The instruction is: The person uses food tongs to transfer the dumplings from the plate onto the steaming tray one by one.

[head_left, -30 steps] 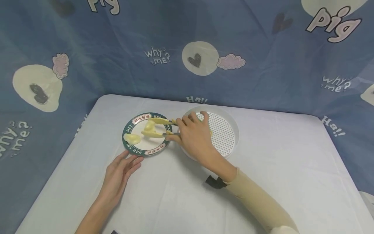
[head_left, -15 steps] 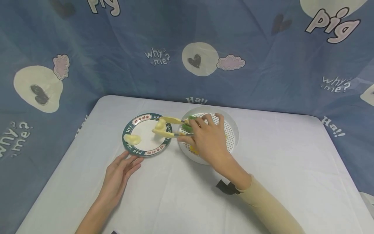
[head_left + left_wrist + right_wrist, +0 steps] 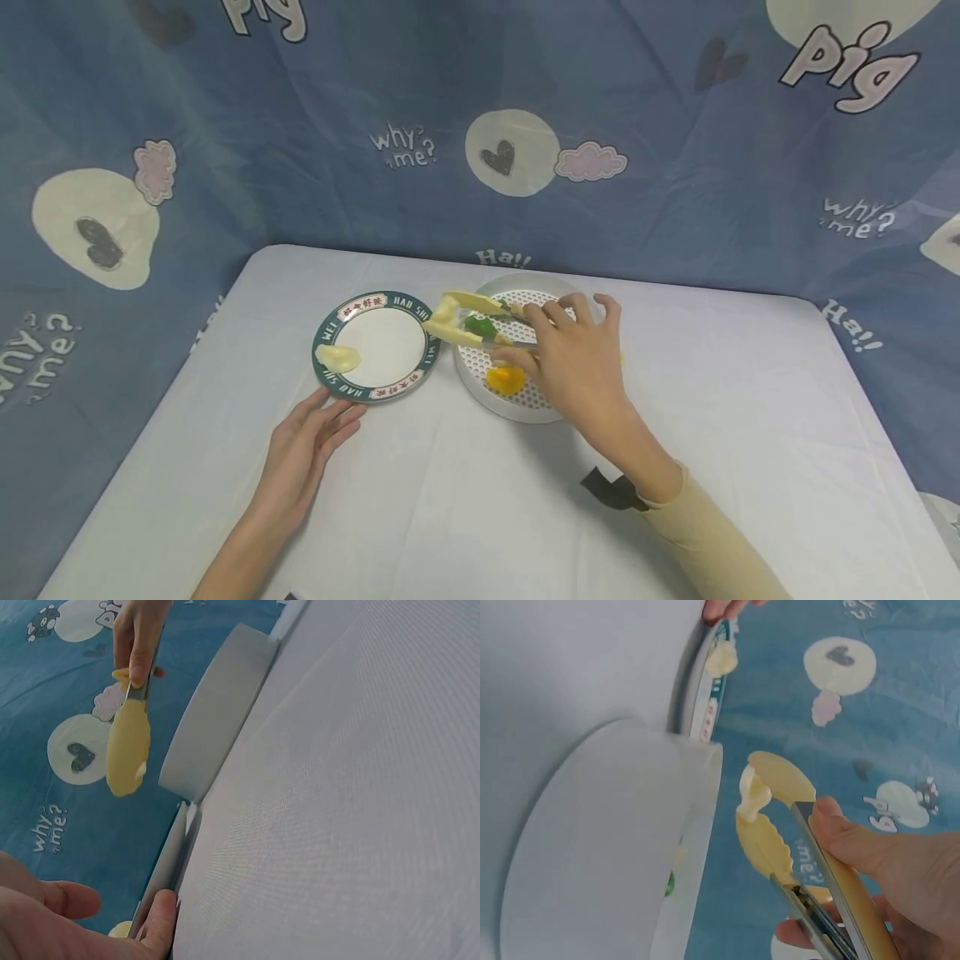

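My right hand grips a pair of yellow-tipped tongs with metal arms. Pinched between the tong tips is a pale yellow piece, its kind unclear. The tongs hover over the gap between a green-rimmed plate and a round white strainer tray. On the plate's left side lies another pale yellow piece. My left hand touches the plate's near rim with fairly straight fingers. Inside the tray are a green piece and an orange-yellow piece; my right hand hides part of it.
A white cloth covers the table. Behind it hangs a blue printed curtain. The tray's tall side wall stands close beside the plate, as the left wrist view shows.
My right hand has moved the tongs and pale yellow piece rightward, from above the plate toward the tray. The tray's green and orange-yellow pieces came into sight. My left hand stayed put.
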Action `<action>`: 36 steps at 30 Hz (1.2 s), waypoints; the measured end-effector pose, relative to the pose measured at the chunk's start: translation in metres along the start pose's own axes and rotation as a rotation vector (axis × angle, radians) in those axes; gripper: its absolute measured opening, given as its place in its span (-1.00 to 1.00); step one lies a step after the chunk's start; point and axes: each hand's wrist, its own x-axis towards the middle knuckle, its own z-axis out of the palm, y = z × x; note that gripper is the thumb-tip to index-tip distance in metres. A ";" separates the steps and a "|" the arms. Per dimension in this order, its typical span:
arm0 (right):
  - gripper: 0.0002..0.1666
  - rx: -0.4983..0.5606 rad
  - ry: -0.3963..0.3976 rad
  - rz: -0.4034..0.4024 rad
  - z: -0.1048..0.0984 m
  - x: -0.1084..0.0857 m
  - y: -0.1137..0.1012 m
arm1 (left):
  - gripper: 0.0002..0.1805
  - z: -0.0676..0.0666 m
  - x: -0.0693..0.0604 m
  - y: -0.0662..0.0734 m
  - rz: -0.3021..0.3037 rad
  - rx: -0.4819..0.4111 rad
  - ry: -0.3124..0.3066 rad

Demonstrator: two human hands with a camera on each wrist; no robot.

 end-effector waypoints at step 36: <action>-0.16 -0.001 0.093 0.066 -0.018 -0.020 0.040 | -0.26 -0.002 0.000 -0.002 0.011 0.006 -0.016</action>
